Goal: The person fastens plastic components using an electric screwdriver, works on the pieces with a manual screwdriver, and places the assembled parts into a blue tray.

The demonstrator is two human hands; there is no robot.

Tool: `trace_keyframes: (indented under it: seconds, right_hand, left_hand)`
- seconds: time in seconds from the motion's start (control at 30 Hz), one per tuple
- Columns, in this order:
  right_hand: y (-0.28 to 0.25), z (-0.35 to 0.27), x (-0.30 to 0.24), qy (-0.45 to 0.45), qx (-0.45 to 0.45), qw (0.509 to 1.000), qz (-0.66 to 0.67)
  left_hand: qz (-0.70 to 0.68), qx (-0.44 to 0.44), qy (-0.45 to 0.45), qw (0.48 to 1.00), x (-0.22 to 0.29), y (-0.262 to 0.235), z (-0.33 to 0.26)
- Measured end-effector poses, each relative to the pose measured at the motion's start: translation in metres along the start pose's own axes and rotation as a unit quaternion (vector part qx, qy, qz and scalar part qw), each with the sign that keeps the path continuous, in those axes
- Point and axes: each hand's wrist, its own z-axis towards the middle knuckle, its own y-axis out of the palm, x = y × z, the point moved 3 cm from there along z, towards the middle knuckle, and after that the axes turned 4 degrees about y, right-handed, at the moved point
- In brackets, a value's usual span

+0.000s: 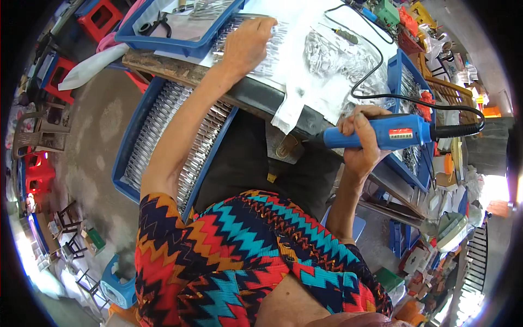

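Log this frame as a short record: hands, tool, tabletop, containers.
left hand: left hand over thin metal pieces on the table; grip unclear
right hand: right hand wrapped around blue corded power tool
tool pose: nose toward picture left, black cord looping from its rear over the table
tabletop: clear plastic bag of metal parts; screwdriver
upper-left container: blue tray with pliers
lower-left container: blue bin with rows of shiny metal pieces, below table height

hands: 2 | blue power tool: 1 | blue trays: at least 3
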Motion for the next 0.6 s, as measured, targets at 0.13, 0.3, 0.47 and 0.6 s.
trace_keyframes:
  seconds: [0.13,0.3,0.47,0.6]
  right_hand:
    - [-0.008,-0.005,0.002,0.013,0.004,1.0,-0.018]
    - [-0.014,-0.005,0.005,0.032,0.005,0.999,-0.016]
    - [-0.017,-0.003,0.007,0.033,0.013,0.999,-0.008]
    - [-0.019,-0.004,0.003,0.035,0.033,0.999,0.013]
  left_hand:
    - [-0.013,0.009,0.03,0.999,-0.017,0.014,0.03]
    - [-0.063,-0.051,0.034,0.996,-0.036,0.035,0.046]
    - [-0.069,-0.079,0.053,0.993,-0.053,0.049,0.042]
    - [-0.085,-0.055,0.079,0.992,-0.053,0.046,0.041]
